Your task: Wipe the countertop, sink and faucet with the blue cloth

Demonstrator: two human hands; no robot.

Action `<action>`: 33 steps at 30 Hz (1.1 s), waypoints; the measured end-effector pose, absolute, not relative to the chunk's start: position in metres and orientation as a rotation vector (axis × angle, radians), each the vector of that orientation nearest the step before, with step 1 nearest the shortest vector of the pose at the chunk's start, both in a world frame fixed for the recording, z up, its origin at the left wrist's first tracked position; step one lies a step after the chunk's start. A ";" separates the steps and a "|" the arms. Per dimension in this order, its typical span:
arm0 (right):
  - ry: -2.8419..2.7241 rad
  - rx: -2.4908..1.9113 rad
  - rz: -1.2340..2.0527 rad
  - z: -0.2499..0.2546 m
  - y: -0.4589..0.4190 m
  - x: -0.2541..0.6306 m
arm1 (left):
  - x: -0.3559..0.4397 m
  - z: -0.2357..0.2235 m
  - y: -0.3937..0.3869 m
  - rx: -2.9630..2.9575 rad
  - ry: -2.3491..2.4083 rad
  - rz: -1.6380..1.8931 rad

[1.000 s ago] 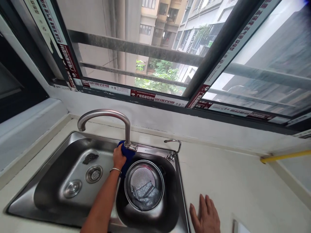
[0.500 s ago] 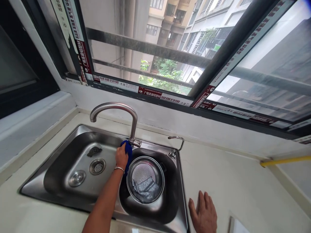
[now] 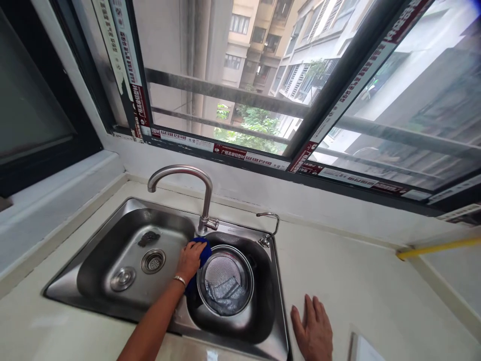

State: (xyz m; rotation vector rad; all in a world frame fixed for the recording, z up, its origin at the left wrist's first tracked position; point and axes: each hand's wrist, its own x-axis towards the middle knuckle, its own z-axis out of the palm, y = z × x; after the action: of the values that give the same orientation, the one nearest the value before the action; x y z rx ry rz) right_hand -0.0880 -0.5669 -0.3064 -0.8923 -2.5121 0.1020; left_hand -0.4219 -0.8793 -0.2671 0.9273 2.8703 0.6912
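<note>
**Blue cloth pressed on the sink divider below the tap**

Nearest the camera, the right hand lies flat on the pale countertop, palm down, fingers spread and straight, holding nothing. It rests just to the right of the steel sink. A white card-like corner sits on the counter just right of that hand.

Further in, the left hand reaches out over the sink on a bare forearm, with a thin bracelet at the wrist. Its fingers are curled down over a blue cloth, pressing the cloth against the ridge between the two basins, just in front of the foot of the tall curved faucet. Most of the cloth is hidden under the hand; only its far and right edge shows.

Just right of the cloth, in the right basin, stands a round metal strainer bowl with a grey rag lying inside it. In the left basin lie a drain strainer, a round plug to its near left, and a small dark scrap beyond them.

A small second tap stands at the far right corner of the sink. Beyond the counter runs a white ledge, then a dark-framed window with apartment blocks and green trees outside. A yellow bar crosses at far right.
</note>
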 end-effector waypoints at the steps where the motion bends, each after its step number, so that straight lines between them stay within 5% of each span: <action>1: -2.508 -0.888 0.096 -0.307 -0.566 -0.088 | -0.418 -0.268 -0.882 0.930 2.870 0.692; 33: -2.564 -0.975 0.070 -0.307 -0.566 -0.084 | -0.467 -0.283 -0.852 0.607 3.010 0.827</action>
State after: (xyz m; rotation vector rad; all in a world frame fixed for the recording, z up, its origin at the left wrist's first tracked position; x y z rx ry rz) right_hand -0.0841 -0.5663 -0.3066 -0.9748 -2.5640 0.0700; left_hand -0.4669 -0.8521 -0.2833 0.6067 3.0100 0.8268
